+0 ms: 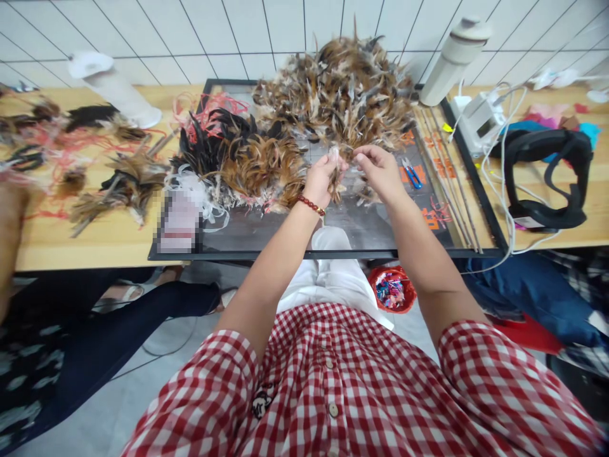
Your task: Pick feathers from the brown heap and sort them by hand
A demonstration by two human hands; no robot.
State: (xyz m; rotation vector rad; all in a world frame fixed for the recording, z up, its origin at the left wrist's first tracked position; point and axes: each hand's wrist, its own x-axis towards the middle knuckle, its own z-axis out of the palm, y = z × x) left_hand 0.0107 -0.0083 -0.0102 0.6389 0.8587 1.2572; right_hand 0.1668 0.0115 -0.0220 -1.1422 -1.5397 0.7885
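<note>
My left hand point(325, 176), with a beaded bracelet point(311, 205) on its wrist, is closed around a small bunch of brown feathers point(335, 184). Just to its right, my right hand point(377, 170) pinches at a brown wisp that looks like a feather; its tip is partly hidden. Behind both hands rises a large pile of brown and grey feathers point(340, 89). Left of my left hand lies a heap of ginger-brown feathers point(261, 162) alongside black ones point(214, 143). Blue-handled thread snips point(412, 173) rest to the right of my right hand.
A black-framed board point(266, 238) lies under the work. Thin sticks point(451, 181), a bottle point(457, 60), a power strip point(480, 120) with cables and a black headset strap point(547, 178) are at right. White ribbon point(190, 190) lies at left. People sit on both sides.
</note>
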